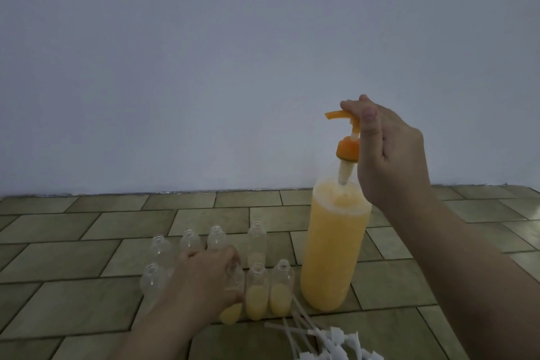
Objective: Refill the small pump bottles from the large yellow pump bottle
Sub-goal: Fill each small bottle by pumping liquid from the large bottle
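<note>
The large yellow bottle (333, 245) stands on the tiled surface, full of orange-yellow liquid. My right hand (388, 155) pinches the orange pump head (346, 137), which is lifted above the bottle's neck with its stem still inside. Left of it stand several small clear bottles without caps. Two in the front row (257, 292) (281, 289) hold some yellow liquid, and one behind (257, 242) holds a little. My left hand (204, 280) grips a small partly filled bottle (232, 313) in the front row. The rest, such as the far-left one (152, 278), look empty.
A pile of white small pump heads with long tubes (321, 342) lies at the bottom edge, in front of the large bottle. A plain wall (204, 67) rises behind the tiled surface (73, 257).
</note>
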### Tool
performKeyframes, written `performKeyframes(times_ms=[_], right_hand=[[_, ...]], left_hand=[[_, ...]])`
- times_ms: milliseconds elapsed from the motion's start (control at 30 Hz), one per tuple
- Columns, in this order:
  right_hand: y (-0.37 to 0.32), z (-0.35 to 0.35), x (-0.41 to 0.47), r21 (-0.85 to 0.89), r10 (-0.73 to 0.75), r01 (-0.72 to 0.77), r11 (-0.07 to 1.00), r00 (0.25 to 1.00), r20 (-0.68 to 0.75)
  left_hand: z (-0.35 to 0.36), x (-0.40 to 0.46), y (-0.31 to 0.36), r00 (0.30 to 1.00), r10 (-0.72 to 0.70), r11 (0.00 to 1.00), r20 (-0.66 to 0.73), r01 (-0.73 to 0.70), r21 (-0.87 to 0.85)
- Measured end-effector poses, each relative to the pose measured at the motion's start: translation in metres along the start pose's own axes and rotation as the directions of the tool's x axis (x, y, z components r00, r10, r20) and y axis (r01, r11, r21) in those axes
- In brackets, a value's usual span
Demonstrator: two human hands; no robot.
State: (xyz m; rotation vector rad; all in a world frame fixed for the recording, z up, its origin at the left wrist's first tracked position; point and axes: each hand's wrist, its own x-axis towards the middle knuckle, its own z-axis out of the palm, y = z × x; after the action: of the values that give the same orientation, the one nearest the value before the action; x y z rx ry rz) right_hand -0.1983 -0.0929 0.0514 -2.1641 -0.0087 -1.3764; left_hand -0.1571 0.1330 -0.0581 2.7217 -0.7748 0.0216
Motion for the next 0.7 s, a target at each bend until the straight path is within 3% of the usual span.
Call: performKeyframes(times_ms=[700], right_hand=[[0.004,0.001,0.003,-0.019,-0.029,0.030,0.999,0.999,0.015]], left_hand=[[0.027,0.013,-0.016,0.996,-0.045,0.989,0.074,0.034,0.142]])
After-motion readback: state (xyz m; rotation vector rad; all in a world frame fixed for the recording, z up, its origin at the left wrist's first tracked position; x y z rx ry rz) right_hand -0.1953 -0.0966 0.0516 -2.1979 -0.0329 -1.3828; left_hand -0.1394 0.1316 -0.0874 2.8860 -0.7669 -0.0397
